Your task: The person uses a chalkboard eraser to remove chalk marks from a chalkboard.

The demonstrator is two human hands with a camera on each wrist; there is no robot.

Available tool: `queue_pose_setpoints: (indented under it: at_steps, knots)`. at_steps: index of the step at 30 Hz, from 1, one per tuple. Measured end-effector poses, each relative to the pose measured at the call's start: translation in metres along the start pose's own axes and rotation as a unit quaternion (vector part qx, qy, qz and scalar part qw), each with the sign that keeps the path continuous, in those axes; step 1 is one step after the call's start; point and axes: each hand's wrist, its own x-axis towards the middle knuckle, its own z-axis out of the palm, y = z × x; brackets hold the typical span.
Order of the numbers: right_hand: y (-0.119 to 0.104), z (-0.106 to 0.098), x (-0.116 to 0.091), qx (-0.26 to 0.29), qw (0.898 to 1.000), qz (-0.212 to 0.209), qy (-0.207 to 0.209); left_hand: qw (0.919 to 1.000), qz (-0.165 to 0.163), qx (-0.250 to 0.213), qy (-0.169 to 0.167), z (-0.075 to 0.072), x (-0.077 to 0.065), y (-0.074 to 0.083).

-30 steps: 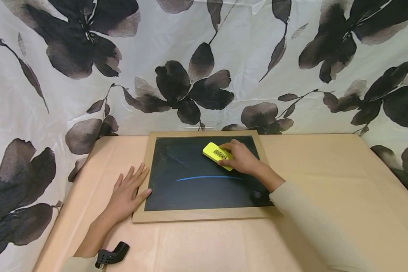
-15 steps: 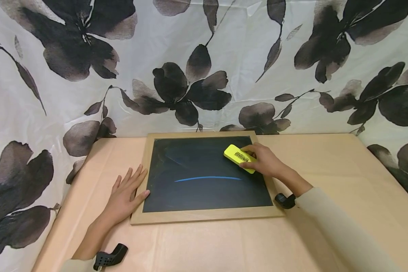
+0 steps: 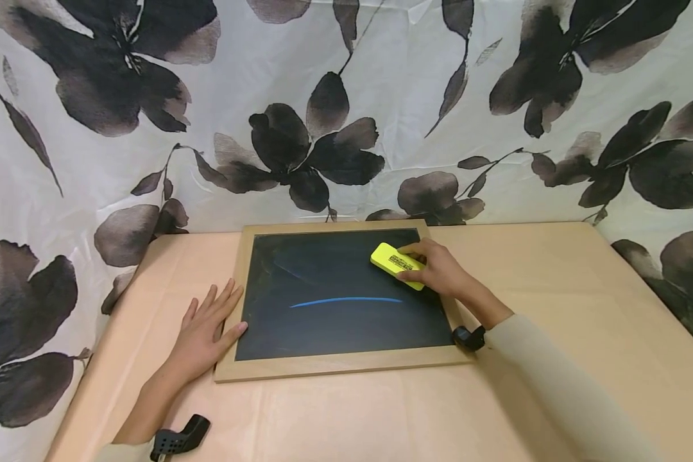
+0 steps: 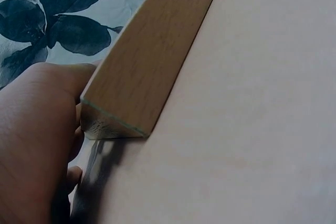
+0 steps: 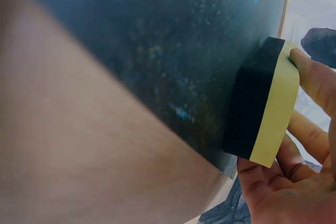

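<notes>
A small wood-framed chalkboard (image 3: pixel 323 330) lies on the table with one curved blue chalk line (image 3: pixel 346 299) across its middle. My right hand (image 3: pixel 441 273) grips a yellow chalkboard eraser (image 3: pixel 388 258) over the board's upper right part. The right wrist view shows the eraser's black felt (image 5: pixel 251 98) against the board, the thumb and fingers around its yellow back. At the board's left side, my left hand (image 3: pixel 202 340) rests spread, fingers straight, thumb on the frame. In the left wrist view that hand (image 4: pixel 37 135) is beside the frame's wooden edge (image 4: pixel 152 51).
The board stands on a light wooden table (image 3: pixel 554 301). Behind and to the sides hangs a white cloth (image 3: pixel 416 83) printed with dark flowers. Faint smudges (image 3: pixel 294 269) show at the board's upper left, and black camera mounts (image 3: pixel 180 437) sit on both wrists.
My right hand has moved the eraser to the right across the upper board, then stayed near the right frame. The left hand and the blue line are unchanged. The head view has shifted slightly.
</notes>
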Motion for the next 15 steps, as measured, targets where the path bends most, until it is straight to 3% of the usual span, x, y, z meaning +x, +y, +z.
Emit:
queue_pose_setpoints:
  at_steps: [15]
  knots:
    - [-0.009, 0.012, 0.012, -0.008, 1.000, -0.013, 0.004, 1.0000, 0.003, -0.002, 0.003, 0.001, -0.001, 0.000]
